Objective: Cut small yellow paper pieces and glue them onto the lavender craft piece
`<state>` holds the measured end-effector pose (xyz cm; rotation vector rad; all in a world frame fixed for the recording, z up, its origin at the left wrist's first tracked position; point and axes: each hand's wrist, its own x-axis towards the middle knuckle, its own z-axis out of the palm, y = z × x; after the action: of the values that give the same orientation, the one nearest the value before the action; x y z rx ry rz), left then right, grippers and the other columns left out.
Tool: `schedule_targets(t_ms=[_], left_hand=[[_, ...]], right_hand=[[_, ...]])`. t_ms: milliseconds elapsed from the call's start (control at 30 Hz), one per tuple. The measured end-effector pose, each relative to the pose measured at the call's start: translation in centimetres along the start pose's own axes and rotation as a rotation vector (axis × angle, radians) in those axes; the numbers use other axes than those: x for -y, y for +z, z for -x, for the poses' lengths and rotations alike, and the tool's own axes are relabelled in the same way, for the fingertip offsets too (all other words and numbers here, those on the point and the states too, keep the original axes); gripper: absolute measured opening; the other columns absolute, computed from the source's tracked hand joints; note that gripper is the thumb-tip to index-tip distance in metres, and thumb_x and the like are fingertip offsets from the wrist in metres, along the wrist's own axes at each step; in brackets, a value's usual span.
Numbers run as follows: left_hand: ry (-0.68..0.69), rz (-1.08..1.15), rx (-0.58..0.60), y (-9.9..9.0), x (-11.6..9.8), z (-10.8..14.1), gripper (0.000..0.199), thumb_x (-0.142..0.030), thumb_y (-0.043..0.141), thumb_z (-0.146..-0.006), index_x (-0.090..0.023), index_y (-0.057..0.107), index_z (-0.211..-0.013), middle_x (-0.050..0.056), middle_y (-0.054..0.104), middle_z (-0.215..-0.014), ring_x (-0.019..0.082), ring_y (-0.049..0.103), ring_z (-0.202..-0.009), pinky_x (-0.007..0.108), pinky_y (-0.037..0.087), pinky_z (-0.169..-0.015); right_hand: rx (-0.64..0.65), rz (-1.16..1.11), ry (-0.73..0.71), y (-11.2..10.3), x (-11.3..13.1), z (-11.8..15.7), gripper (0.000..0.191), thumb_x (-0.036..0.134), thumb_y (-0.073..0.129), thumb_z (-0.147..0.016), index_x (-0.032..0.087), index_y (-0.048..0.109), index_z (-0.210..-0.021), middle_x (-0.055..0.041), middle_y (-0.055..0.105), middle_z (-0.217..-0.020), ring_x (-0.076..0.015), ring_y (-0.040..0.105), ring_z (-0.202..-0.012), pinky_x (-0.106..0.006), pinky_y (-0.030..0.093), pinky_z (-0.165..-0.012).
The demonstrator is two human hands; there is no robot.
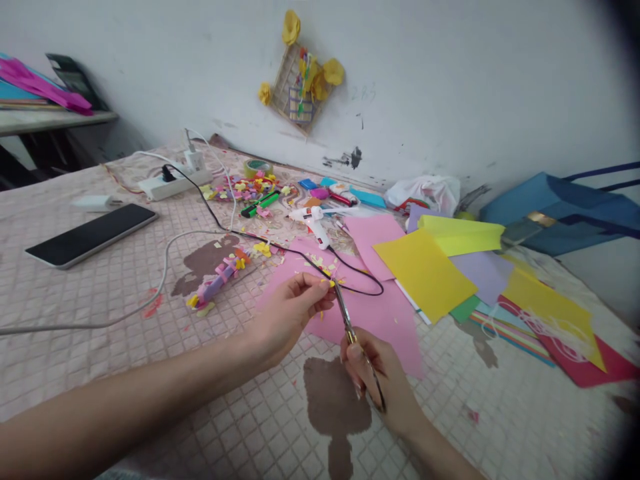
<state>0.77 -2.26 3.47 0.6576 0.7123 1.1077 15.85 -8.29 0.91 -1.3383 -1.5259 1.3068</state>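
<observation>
In the head view my left hand (295, 310) pinches a small yellow paper piece (331, 283) between thumb and fingertips. My right hand (375, 373) grips a pair of scissors (345, 313) by the handles, the blade tips right beside the yellow piece. Whether the blades touch it I cannot tell. Under both lies a pink sheet (400, 333) strewn with tiny yellow scraps. Behind my hands a white glue gun (316, 227) rests on its side, its black cord looping across the pink sheet. To the left sits a purple strip (220, 280) decorated with pink, yellow and orange pieces.
A phone (95, 233) and a white power strip (173, 183) lie at left. Toward the back are a green cutter (260, 205), a tape roll (258, 167) and a pile of coloured cutouts (245, 189). Coloured sheets (425, 273) and a blue bag (550, 207) occupy the right.
</observation>
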Motion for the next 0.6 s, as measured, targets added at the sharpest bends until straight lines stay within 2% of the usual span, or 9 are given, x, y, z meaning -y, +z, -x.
schedule_targets(t_ms=[600], left_hand=[[0.016, 0.048, -0.041, 0.23, 0.28, 0.11, 0.015, -0.023, 0.066, -0.074, -0.014, 0.056, -0.069, 0.001, 0.059, -0.073, 0.01, 0.054, -0.071, 0.027, 0.04, -0.074]], right_hand=[[-0.038, 0.071, 0.002, 0.19, -0.28, -0.12, 0.048, 0.064, 0.039, -0.082, 0.02, 0.038, -0.063, 0.0066, 0.033, -0.05, -0.0086, 0.032, -0.043, -0.022, 0.025, -0.041]])
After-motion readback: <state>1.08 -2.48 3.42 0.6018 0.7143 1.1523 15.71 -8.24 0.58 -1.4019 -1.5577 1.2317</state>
